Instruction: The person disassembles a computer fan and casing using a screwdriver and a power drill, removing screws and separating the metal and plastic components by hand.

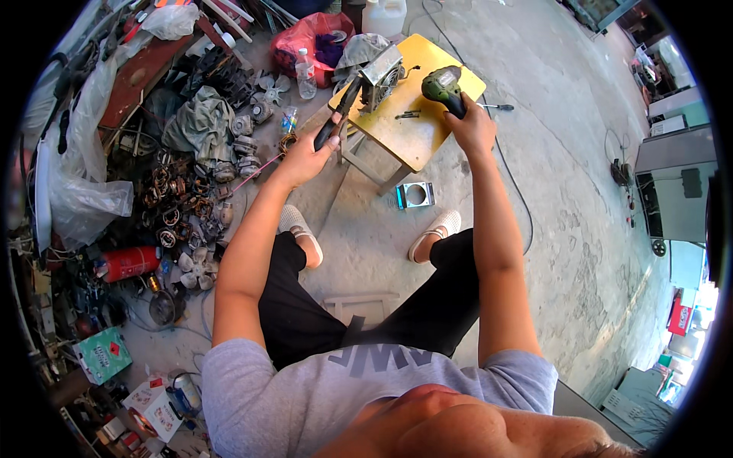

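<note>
My left hand (307,162) is closed around black-handled pliers (350,98), whose far end reaches the edge of a metal motor assembly (383,76). That assembly rests at the left side of a small yellow-topped stool (435,143). My right hand (473,130) grips a green and black cordless drill (443,85) by its handle, above the right side of the stool. Between the two hands, several dark bolts (408,114) lie on the yellow top. Whether the plier jaws pinch the motor assembly I cannot tell.
On the floor before the stool lies a metal plate with a round hole (416,196). A screwdriver (500,107) and a black cable (513,179) are to the right. Scrap motor parts (179,183) pile up leftward, near a plastic bottle (305,76) and red bag (294,42).
</note>
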`<move>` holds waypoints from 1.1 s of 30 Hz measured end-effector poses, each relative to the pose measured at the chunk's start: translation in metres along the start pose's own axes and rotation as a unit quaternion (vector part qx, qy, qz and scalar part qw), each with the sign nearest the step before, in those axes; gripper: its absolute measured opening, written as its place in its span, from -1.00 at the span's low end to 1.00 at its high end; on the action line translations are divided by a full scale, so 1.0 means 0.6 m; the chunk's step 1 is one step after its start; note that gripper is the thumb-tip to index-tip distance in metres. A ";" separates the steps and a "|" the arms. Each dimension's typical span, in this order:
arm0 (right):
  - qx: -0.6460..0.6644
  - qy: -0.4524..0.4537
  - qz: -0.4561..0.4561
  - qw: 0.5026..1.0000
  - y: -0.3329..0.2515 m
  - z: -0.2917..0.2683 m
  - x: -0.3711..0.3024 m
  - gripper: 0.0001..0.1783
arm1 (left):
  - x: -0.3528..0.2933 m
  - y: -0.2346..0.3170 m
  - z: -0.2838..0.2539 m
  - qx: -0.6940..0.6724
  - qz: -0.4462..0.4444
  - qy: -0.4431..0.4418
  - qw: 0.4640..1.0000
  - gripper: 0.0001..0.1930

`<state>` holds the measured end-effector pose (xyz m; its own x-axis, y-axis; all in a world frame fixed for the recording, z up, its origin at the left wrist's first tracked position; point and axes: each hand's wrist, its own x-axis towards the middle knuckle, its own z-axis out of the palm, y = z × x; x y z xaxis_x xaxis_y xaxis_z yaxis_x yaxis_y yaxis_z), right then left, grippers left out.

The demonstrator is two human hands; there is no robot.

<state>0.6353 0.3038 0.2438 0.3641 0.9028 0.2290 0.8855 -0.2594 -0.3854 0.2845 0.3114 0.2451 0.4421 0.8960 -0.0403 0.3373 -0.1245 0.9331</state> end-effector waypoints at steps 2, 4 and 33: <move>-0.032 0.002 -0.014 0.999 -0.010 0.010 0.006 -0.34 | 0.004 -0.001 -0.005 0.039 -0.021 -0.015 0.999 -0.53; -0.060 0.037 -0.031 0.997 -0.005 0.022 0.006 -0.39 | 0.009 0.019 -0.007 0.065 -0.073 -0.046 0.994 -0.52; 0.437 -0.049 -0.017 0.898 -0.222 0.033 -0.045 -0.52 | 0.005 -0.004 -0.001 0.022 -0.037 -0.015 0.999 -0.55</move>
<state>0.5018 0.3207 0.2713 0.2765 0.9418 0.1915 0.3161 0.0991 -0.9436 0.2845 0.3143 0.2428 0.4392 0.8904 -0.1195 0.4049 -0.0775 0.9110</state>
